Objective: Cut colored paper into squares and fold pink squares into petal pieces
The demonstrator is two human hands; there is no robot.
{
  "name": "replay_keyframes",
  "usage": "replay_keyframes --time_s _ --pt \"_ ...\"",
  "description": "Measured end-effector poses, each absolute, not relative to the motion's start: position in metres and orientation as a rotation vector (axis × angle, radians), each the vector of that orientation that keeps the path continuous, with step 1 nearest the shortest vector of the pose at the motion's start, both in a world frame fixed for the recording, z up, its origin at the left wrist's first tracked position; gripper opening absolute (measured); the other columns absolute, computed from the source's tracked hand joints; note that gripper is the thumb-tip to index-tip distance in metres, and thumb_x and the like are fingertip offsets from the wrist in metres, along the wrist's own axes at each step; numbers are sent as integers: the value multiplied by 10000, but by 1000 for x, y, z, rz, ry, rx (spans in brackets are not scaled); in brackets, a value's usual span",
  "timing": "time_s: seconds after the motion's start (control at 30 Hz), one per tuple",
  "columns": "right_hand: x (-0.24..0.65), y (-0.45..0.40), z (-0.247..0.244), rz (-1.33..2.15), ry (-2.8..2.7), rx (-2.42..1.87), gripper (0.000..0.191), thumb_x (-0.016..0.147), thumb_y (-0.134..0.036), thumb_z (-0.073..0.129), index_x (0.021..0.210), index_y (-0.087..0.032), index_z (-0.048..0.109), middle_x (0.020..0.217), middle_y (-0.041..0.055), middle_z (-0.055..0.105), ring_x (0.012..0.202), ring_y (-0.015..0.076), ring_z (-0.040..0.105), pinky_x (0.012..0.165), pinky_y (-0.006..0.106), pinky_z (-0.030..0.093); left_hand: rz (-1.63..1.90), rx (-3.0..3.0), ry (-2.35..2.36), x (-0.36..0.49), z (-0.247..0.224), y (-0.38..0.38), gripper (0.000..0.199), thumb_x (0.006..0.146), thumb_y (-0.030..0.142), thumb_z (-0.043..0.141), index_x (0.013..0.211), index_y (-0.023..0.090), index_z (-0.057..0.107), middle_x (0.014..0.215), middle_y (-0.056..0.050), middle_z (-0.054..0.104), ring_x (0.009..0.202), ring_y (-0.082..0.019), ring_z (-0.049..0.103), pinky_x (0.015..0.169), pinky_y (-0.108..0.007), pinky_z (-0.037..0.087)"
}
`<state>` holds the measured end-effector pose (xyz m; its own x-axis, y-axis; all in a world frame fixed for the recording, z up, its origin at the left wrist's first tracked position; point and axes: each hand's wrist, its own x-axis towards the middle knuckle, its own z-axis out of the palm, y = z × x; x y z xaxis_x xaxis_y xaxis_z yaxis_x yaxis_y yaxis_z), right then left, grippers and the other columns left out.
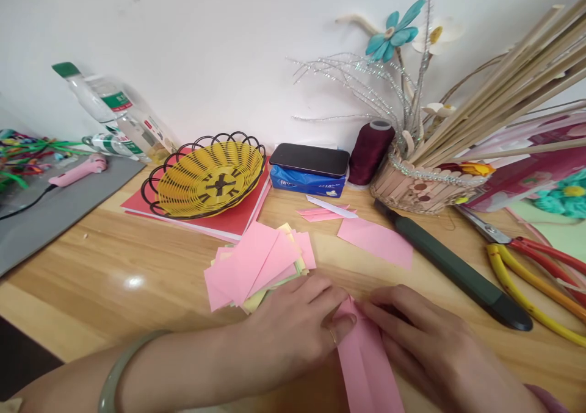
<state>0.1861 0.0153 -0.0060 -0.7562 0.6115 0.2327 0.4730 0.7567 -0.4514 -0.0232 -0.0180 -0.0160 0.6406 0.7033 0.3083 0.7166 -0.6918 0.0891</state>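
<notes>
A pink paper strip (368,370) with a lengthwise crease lies under both my hands, near the table's front edge. At its far end, my left hand (304,315) pinches the left corner between thumb and fingers. My right hand (425,333) presses its fingers on the right side of that same end. The corner itself is partly hidden by my fingertips. Just beyond my left hand sits a loose pile of pink, yellow and green paper slips (260,266). A single pink slip (378,242) lies flat farther back, beside a few narrow folded paper pieces (327,210).
A dark green utility knife (458,269) and scissors (513,242) lie at right. Behind stand a stick-filled holder (412,184), a maroon thread spool (372,150) and a phone (309,158) on a blue tissue pack (306,182). A yellow basket (210,175) and a pink glue gun (80,169) are left.
</notes>
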Motion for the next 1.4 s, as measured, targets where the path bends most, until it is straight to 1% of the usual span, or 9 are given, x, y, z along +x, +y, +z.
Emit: replay_keyframes --time_s 0.13,0.3,0.5,0.7,0.8,0.97,1.07,1.23,1.4 --pt "187 15 -7 387 -2619 -715 335 932 -192 280 950 -185 614 855 56 610 754 141 591 650 259 510 -490 -2814 -1225 -25 -13 -17 116 929 254 440 937 203 544 953 -24 559 888 -153 522 772 -289 453" --pt "184 17 -8 556 -2593 -843 245 898 -166 350 908 -196 594 893 50 600 785 126 599 662 232 514 -429 -2856 -1185 -29 -11 -16 124 923 252 450 1012 213 528 1008 -32 556 915 -173 514 786 -316 449" --pt "185 18 -8 581 -2533 -839 265 873 -179 412 1090 -218 558 937 49 606 830 128 620 709 235 526 -351 -2895 -1062 -31 -5 -13 160 913 222 466 1034 172 558 996 -49 574 895 -179 501 780 -317 440" --pt "184 18 -7 597 -2583 -820 219 908 -203 376 1000 -205 575 925 47 595 833 121 602 699 212 504 -304 -2934 -1076 -36 6 -12 204 929 195 416 1087 179 543 1047 -51 563 912 -187 482 795 -328 423" --pt "183 17 -7 533 -2592 -760 244 924 -209 340 961 -197 581 906 45 596 815 130 590 690 222 488 -270 -2971 -1083 -36 10 -12 209 938 202 399 1090 181 540 1044 -46 560 919 -190 473 793 -326 425" --pt "184 11 -13 404 -2606 -743 270 932 -210 311 992 -192 574 915 55 601 825 150 580 715 254 473 -340 -2944 -1072 -35 5 -12 207 938 189 399 1071 168 556 1034 -44 574 905 -185 479 782 -332 428" --pt "184 7 -17 377 -2598 -767 300 941 -211 279 967 -175 576 911 62 598 826 150 574 722 253 469 -420 -2936 -1038 -36 1 -13 230 939 175 395 1098 152 560 1037 -31 594 921 -180 489 816 -344 418" --pt "181 8 -11 191 -2583 -723 332 940 -179 260 997 -149 586 835 57 613 760 141 583 669 237 474 -369 -2930 -966 -41 3 -15 302 963 149 321 1194 101 509 1142 -29 597 998 -176 486 870 -370 380" --pt "176 10 0 -10 -2590 -659 370 921 -123 214 971 -136 581 789 59 642 688 144 594 613 232 483 -260 -2918 -927 -44 8 -15 303 970 146 317 1198 97 510 1226 -19 566 1054 -174 471 882 -362 353"
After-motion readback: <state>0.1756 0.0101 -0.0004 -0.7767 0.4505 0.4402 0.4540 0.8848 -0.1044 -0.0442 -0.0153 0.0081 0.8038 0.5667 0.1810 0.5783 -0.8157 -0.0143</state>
